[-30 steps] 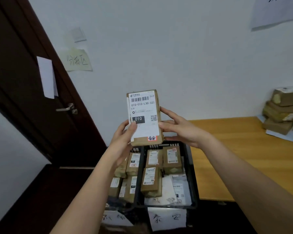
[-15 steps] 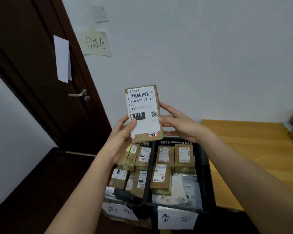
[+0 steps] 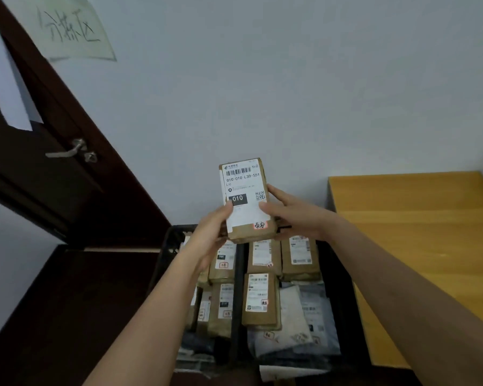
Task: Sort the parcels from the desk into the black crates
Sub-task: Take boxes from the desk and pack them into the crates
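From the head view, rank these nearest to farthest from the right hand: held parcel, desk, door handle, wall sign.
1. Held parcel: gripped by the right hand itself.
2. Desk: just to its right.
3. Door handle: far left, on the dark door.
4. Wall sign: upper left, farthest.
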The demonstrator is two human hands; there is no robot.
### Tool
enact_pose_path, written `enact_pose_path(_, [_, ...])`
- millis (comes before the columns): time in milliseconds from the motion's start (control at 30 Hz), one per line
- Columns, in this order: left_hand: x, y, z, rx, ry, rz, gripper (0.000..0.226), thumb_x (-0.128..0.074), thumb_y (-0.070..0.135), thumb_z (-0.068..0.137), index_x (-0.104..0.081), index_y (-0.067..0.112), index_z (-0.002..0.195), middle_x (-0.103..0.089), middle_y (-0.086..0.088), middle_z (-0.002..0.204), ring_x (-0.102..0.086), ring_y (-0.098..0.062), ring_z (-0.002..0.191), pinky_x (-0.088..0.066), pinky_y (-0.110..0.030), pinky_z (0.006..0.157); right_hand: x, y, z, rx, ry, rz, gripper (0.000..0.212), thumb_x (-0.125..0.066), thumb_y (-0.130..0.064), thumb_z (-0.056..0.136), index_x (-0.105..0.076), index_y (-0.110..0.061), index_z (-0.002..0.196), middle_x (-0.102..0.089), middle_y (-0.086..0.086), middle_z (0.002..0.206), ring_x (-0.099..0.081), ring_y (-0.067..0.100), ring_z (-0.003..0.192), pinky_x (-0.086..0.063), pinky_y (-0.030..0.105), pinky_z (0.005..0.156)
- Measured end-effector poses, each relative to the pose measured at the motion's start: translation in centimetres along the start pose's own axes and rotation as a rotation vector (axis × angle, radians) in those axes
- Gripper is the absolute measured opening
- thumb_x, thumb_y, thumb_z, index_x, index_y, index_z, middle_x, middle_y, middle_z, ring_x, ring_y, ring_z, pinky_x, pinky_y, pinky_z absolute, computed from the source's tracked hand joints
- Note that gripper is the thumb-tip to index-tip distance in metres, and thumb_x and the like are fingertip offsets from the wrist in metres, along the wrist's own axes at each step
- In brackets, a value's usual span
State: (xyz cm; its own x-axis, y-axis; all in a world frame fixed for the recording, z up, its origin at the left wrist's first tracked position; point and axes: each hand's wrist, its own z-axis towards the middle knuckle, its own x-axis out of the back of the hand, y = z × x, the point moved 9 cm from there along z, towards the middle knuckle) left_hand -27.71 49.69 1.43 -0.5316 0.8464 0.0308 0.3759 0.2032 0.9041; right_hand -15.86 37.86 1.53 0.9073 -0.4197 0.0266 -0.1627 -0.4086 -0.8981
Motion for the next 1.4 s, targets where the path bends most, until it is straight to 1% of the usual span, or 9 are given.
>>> enact_pose_path(200, [-2.2,-6.1,6.1,0.179,0.001,0.028,0.055,-0.06,0.027,0.097,-0.036,0.029,0.146,-0.071,0.007,0.109,-0.066,-0.015,0.102,-0.051,-0.037,0.092,2.9,7.2,2.6,-0.14,0.125,0.092,0.075,-0.062,-0.025,0.097,-0.015,-0.046,0.152,-0.067,-0.008,0.112,-0.07,0.018,0.096,-0.06,0.039,0.073])
enact_pose_path(300, [-4.2,-10.1,7.3,0.287,-0.066,0.063,0.051,-0.061,0.025,0.096,-0.038,0.033,0.141,-0.07,0.006,0.113,-0.065,-0.012,0.101,-0.05,-0.032,0.081,3.6,12.6,3.4,-0.247,0.203,0.206,0.077,-0.063,-0.021,0.096,-0.017,-0.049,0.15,-0.069,-0.005,0.114,-0.067,0.024,0.104,-0.056,0.05,0.088])
enact_pose_path(400, [-5.2,-15.5,8.3,0.429,-0.116,0.085,0.059,-0.067,0.03,0.092,-0.038,0.03,0.145,-0.063,0.006,0.127,-0.057,-0.016,0.119,-0.041,-0.045,0.106,3.7,19.3,3.7,-0.389,0.255,0.244,0.081,-0.065,-0.023,0.095,-0.013,-0.051,0.151,-0.066,-0.007,0.118,-0.063,0.025,0.111,-0.049,0.055,0.098])
enact_pose_path(500, [-5.4,-20.0,9.3,0.516,-0.137,0.17,0.06,-0.069,0.035,0.088,-0.041,0.029,0.14,-0.051,0.003,0.143,-0.05,-0.02,0.127,-0.038,-0.047,0.111,3.1,25.8,3.4,-0.544,0.28,0.281,0.076,-0.061,-0.024,0.098,-0.012,-0.047,0.152,-0.056,-0.007,0.127,-0.056,0.025,0.112,-0.049,0.053,0.096])
enact_pose_path(700, [-5.8,-28.2,12.6,0.585,-0.184,0.34,0.076,-0.059,0.027,0.098,-0.011,0.02,0.157,-0.026,0.004,0.159,-0.034,-0.02,0.142,-0.035,-0.027,0.097,0.5,37.0,4.8,-0.726,0.314,0.36,0.056,-0.05,-0.012,0.102,-0.027,-0.035,0.148,-0.056,0.003,0.134,-0.06,0.02,0.097,-0.052,0.033,0.061])
enact_pose_path(833, [-6.2,-32.8,13.6,0.622,-0.205,0.372,0.072,-0.06,0.028,0.097,-0.019,0.019,0.156,-0.026,0.002,0.16,-0.035,-0.019,0.141,-0.036,-0.024,0.093,0.5,41.8,7.3,-0.699,0.404,0.281,0.05,-0.05,0.0,0.099,-0.043,-0.021,0.143,-0.058,0.004,0.136,-0.059,0.024,0.113,-0.054,0.044,0.092])
enact_pose_path(1000, [-7.2,-35.5,13.7,0.619,-0.246,0.39,0.062,-0.061,0.026,0.097,-0.03,0.021,0.151,-0.036,0.004,0.154,-0.043,-0.013,0.129,-0.037,-0.022,0.092,0.6,43.4,7.9,-0.663,0.473,0.125,0.077,-0.055,0.007,0.092,-0.027,-0.028,0.154,-0.054,-0.007,0.124,-0.054,0.014,0.105,-0.048,0.017,0.063])
enact_pose_path(1200, [-6.5,-35.3,13.4,0.646,-0.289,0.425,0.069,-0.06,0.029,0.097,-0.023,0.023,0.154,-0.032,0.004,0.156,-0.041,-0.013,0.129,-0.033,-0.022,0.093,0.4,42.2,7.9,-0.653,0.484,0.048,0.075,-0.056,0.007,0.09,-0.03,-0.025,0.153,-0.058,0.006,0.135,-0.057,0.022,0.117,-0.053,0.036,0.092])
enact_pose_path(1400, [-5.5,-30.4,12.9,0.513,-0.321,0.565,0.09,-0.068,0.017,0.092,-0.006,0.018,0.157,-0.043,0.001,0.148,-0.048,-0.015,0.124,-0.04,-0.023,0.096,1.0,35.2,8.4,-0.602,0.38,-0.298,0.095,-0.073,-0.018,0.085,-0.01,-0.022,0.157,-0.039,0.012,0.149,-0.039,0.03,0.136,-0.037,0.044,0.11])
